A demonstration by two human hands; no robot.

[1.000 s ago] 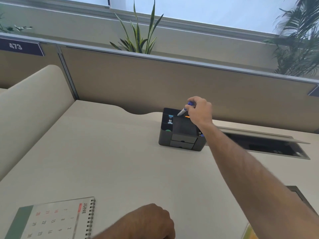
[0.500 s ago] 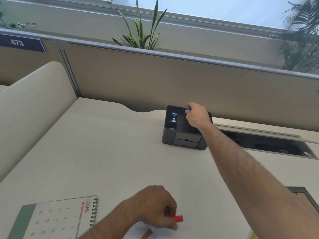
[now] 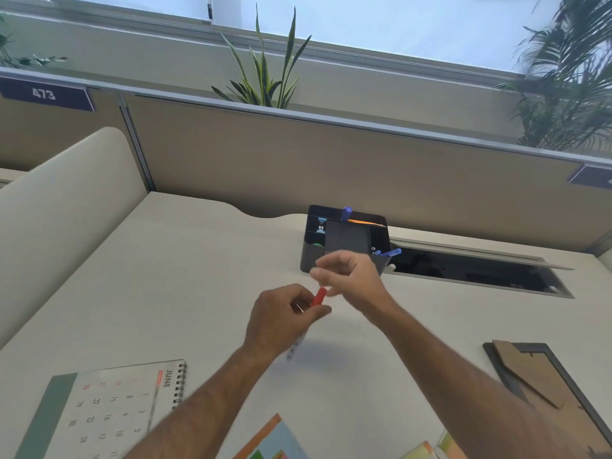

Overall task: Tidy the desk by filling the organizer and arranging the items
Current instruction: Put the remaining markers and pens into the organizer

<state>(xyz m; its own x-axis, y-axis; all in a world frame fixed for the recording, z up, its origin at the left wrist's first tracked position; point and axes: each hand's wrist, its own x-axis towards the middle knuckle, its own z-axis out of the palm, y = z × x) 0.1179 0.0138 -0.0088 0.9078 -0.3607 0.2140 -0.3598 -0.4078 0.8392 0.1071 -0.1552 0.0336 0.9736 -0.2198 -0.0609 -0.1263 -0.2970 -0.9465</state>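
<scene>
A dark grey organizer [image 3: 346, 240] stands at the back of the desk against the partition. A blue-capped pen [image 3: 346, 213] sticks up from its back slot, an orange pencil [image 3: 364, 222] lies across the top, and another blue pen [image 3: 390, 252] pokes out on the right. My left hand [image 3: 281, 318] is closed around a white marker with a red cap [image 3: 319, 296], held above the desk in front of the organizer. My right hand [image 3: 349, 279] hovers just beyond it, fingers curled with the fingertips at the red cap.
A spiral desk calendar [image 3: 109, 409] lies at the near left. A picture frame lies face down [image 3: 546, 389] at the near right. Colourful booklets [image 3: 271, 442] sit at the bottom edge. An open cable tray [image 3: 477, 271] is right of the organizer.
My right hand left the blue pen in the organizer and drew back toward me. My left hand rose from the near desk holding the red-capped marker, and both hands now meet.
</scene>
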